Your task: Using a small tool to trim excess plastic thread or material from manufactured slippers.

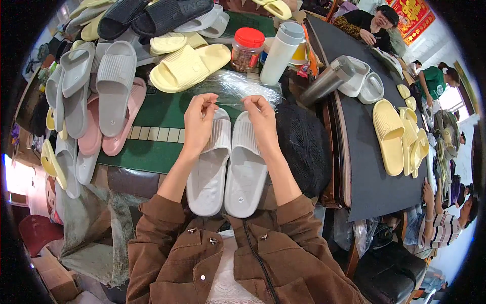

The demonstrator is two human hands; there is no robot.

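Observation:
A pair of light grey slippers (206, 177) lies side by side before me, toes pointing away. Over the toe end, my left hand (199, 121) and my right hand (261, 121) face each other with fingertips pinched. A thin clear plastic strand (231, 105) seems to run between the two pinches. Just beyond my fingers lies a bundle of similar clear strands (248, 86) on the green mat (157, 109). Where the strand meets the slippers is too fine to make out.
Piled slippers in grey, pink, black and yellow crowd the left, including a yellow slipper (185, 68). Behind stand a red-lidded jar (247, 50) and a white bottle (282, 53). A steel flask (328, 80) and yellow slippers (389, 137) occupy the dark table (354, 167). Other people sit beyond.

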